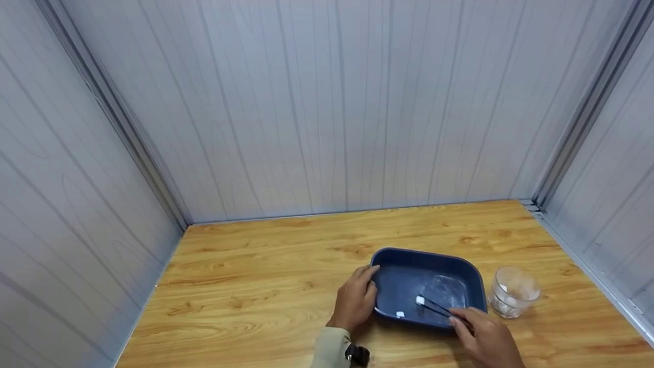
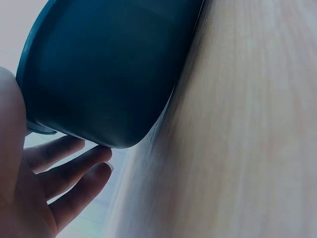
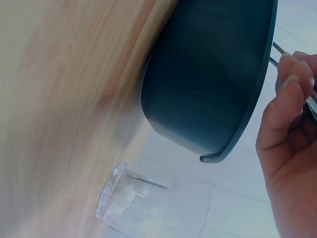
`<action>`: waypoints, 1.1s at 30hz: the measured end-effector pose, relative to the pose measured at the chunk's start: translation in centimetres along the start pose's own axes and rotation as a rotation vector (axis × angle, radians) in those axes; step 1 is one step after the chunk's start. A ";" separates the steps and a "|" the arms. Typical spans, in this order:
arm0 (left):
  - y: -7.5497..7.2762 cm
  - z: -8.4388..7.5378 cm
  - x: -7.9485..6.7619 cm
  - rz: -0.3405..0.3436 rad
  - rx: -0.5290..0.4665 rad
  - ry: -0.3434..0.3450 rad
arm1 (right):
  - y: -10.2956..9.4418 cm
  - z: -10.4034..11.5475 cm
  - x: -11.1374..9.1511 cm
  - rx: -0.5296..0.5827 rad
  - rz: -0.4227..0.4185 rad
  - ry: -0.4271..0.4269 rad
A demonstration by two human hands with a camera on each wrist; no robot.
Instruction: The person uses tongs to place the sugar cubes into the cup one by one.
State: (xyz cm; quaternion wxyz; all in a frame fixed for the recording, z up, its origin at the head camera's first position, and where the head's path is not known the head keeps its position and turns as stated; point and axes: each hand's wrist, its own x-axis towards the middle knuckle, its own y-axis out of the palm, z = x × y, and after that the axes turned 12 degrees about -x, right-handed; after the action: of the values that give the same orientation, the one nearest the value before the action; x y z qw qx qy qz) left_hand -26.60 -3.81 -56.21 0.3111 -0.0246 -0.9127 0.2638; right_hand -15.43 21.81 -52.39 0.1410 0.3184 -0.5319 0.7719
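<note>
A dark blue rectangular tray (image 1: pixel 429 255) with high walls sits on the table. My left hand (image 1: pixel 353 299) grips its left rim; in the left wrist view, several fingers (image 2: pixel 74 171) lie along the tray's outer wall. Over the near right rim, my right hand (image 1: pixel 485 335) pinches dark tweezers (image 1: pixel 438 307), which point left into the tray. At their tips is a small white cube (image 1: pixel 420 300). Another white piece (image 1: pixel 400 314) lies by the tray's near wall. In the right wrist view, the thumb and fingers close around the tweezers while the tray wall hides their tips.
Just right of the tray stands a clear glass (image 1: pixel 516 291) with white pieces in its bottom. The wood-grain table (image 1: pixel 245 286) extends far to the left. Pale panel walls (image 1: pixel 327 112) enclose it at the back and both sides.
</note>
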 end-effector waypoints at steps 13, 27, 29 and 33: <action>-0.5 0.5 -0.4 0.004 -0.012 -0.048 | 0.5 -0.9 -0.3 0.012 -0.185 -0.102; -0.6 0.5 0.2 0.000 -0.015 -0.025 | -0.5 -1.4 0.3 0.010 -0.183 -0.025; -0.7 0.6 0.1 -0.004 -0.015 -0.022 | -0.6 -1.4 0.2 0.015 -0.174 -0.007; -0.9 0.7 -0.1 -0.004 -0.016 -0.026 | -0.8 -1.6 0.1 0.028 -0.173 0.021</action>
State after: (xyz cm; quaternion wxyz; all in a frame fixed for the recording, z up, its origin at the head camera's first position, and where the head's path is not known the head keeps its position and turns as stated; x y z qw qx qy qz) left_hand -26.87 -4.89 -56.30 0.2993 -0.0217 -0.9188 0.2563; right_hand -15.62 23.52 -52.13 0.2082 0.3570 -0.4903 0.7673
